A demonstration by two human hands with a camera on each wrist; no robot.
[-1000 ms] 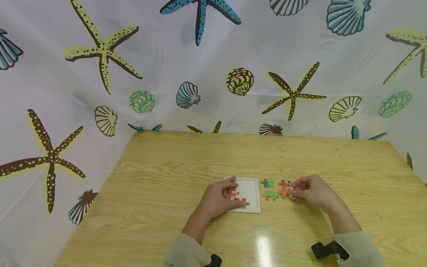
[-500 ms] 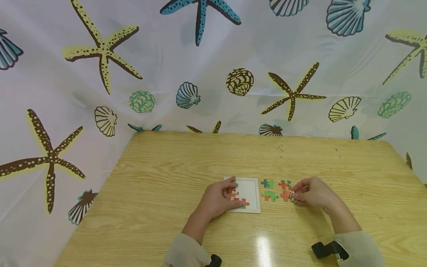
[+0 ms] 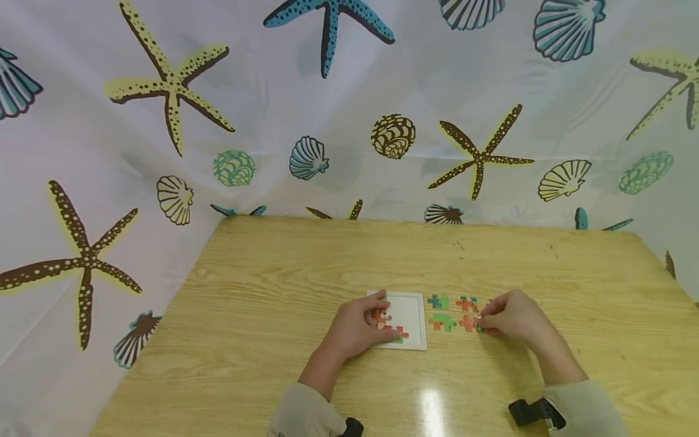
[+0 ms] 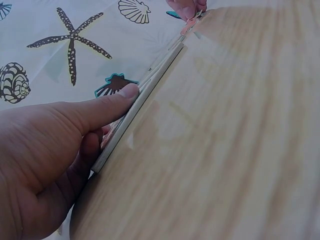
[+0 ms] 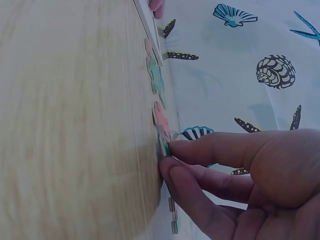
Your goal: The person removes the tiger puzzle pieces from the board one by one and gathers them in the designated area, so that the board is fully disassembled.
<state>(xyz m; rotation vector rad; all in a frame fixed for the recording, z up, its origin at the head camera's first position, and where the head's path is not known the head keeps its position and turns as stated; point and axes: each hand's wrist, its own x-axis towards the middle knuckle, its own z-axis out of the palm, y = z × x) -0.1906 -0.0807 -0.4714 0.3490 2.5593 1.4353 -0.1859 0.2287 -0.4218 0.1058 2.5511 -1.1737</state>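
Observation:
A white puzzle tray (image 3: 408, 315) lies flat on the table, several orange and green jigsaw pieces (image 3: 380, 316) fitted along its left and near side. My left hand (image 3: 353, 325) grips the tray's left end, thumb over the near rim and fingers at the far side. To the right, my right hand (image 3: 513, 317) pinches a small jigsaw piece (image 5: 164, 142) between thumb and fingertips, its edge partly covered by them. That piece is low, close beside an orange loose piece (image 3: 467, 323).
Loose pieces stand in rows between tray and right hand: a teal-green piece (image 3: 438, 301), a green-orange piece (image 3: 443, 321) and an orange-teal piece (image 3: 466, 303). More pieces (image 5: 174, 220) lie partly behind the right hand. A shell-patterned curtain (image 3: 349, 121) hangs beyond the wooden table (image 3: 273, 273).
The right hand has drawn the pinched piece slightly right and down, uncovering the orange loose pieces beside it. The left hand has stayed on the tray.

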